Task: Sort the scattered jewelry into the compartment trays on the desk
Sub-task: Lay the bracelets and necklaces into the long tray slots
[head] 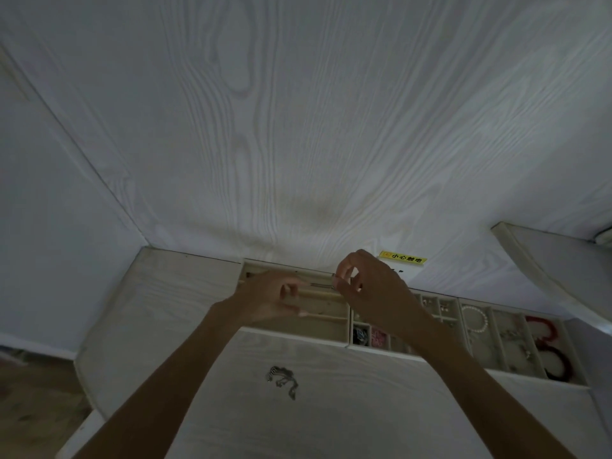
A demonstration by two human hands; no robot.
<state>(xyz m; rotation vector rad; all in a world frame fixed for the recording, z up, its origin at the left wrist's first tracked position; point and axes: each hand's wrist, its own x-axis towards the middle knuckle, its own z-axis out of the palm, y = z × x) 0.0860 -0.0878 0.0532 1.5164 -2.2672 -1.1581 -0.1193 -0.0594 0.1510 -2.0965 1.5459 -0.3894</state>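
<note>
At the far edge of the bench point(331, 409), against the white wood-grain wall point(298, 127), both hands hover over the long-slotted tray point(331, 329) with a thin silver chain point(323, 285) stretched between them. The left hand point(268, 301) has its fingers curled, pinching one end of the chain, and the right hand point(367, 286) pinches the other end between thumb and forefinger, its remaining fingers loosely bent. The hands and forearms cover much of this tray and part of the small-celled tray point(397, 346) just beside it on the right, so what lies under them cannot be told. In the cells that show there are a dark tangled piece point(361, 336) and a pink piece point(378, 337). Further right, a third tray point(516, 372) holds a pearl bracelet point(475, 321), some small silver bits and a red and a black band point(549, 346) in its end slot. Nearer the person, apart from the trays, a silver necklace point(281, 380) lies loose in a heap on the bare bench. A yellow warning label point(402, 259) sticks to the wall just behind the right hand.
</note>
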